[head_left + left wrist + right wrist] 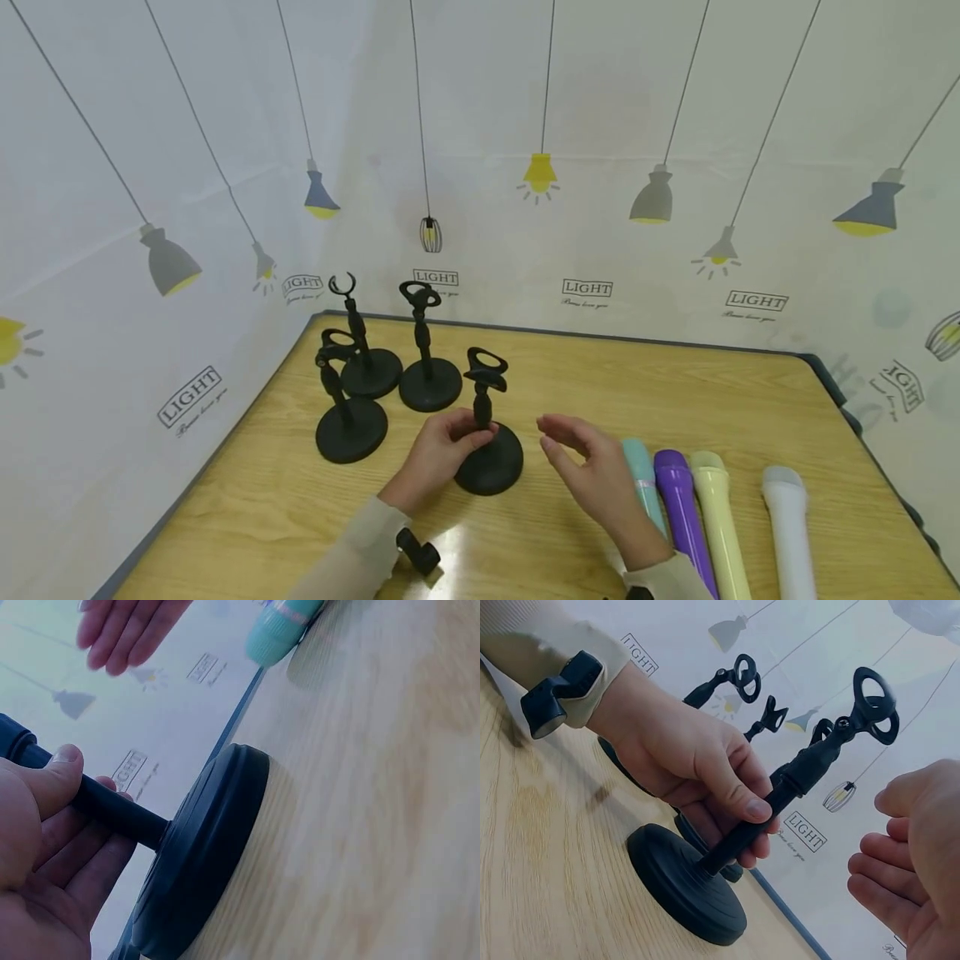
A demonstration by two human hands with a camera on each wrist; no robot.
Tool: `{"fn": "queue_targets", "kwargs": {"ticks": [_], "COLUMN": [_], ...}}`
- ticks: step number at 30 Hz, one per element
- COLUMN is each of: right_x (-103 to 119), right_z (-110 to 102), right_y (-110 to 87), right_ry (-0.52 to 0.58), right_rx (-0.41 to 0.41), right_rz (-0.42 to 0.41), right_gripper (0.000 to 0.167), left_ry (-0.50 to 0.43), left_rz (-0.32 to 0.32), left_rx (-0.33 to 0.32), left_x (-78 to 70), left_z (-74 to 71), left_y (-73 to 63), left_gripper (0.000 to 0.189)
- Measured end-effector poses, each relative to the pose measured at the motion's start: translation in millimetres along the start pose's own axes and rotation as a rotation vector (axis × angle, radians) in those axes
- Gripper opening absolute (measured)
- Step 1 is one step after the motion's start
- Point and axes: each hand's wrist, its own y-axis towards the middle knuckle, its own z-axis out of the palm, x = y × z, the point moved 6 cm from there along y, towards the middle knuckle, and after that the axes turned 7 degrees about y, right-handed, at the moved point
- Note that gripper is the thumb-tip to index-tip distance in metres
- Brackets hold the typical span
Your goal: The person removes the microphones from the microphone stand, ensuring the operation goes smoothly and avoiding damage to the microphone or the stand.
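My left hand [438, 454] grips the pole of a black tabletop microphone stand [491, 467], just above its round base. In the left wrist view the thumb and fingers wrap the pole of the stand [202, 855], whose base meets the wooden table. The clip ring at its top is bare. To the right of that stand, apart from it, my right hand [596, 475] hovers with loosely bent fingers and nothing in it. Close beside the right hand lies a teal microphone [643, 479], with a purple microphone [684, 508] and a pale yellow microphone [720, 517] alongside.
Three more black microphone stands, among them a front one [351, 429], stand at the table's left back. A white microphone [789, 525] lies apart at the right. Behind the wooden table [645, 367] hangs a white backdrop [495, 100] printed with lamps.
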Motion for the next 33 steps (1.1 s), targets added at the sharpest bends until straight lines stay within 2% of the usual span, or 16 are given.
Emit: {"fn": "queue_targets", "kwargs": {"ticks": [7,12,19,23,27,33], "right_x": [1,2,3,2,2,2], "right_z": [10,18,29,34,39,42], "right_y": [4.5,9.0,12.7,11.9,11.5,11.3], "right_ry": [-0.007,0.001,0.033,0.036,0.048,0.044], "right_rx": [0.024,0.071,0.111,0.132,0.152,0.154], "right_rz": [0.015,0.045,0.051,0.096,0.123,0.125], "right_gripper": [0.026,0.028,0.028,0.028,0.028,0.027], "left_ry": [-0.046,-0.042,-0.010,0.009,0.031,0.089], "left_rz": [-0.058,-0.090,-0.113,-0.133,-0.159,-0.160], "left_rx": [-0.036,-0.097,-0.164,-0.188,-0.210,-0.232], "left_x": [13.0,19.5,25.4,29.4,32.3,33.0], "left_z": [-18.6,-33.9,-56.2,-67.1,-75.6,-84.6], "left_y": [-5.1,-10.2,-18.8,-22.4,-25.0,-26.9], "left_gripper": [0.019,0.020,0.018,0.023,0.027,0.025]}}
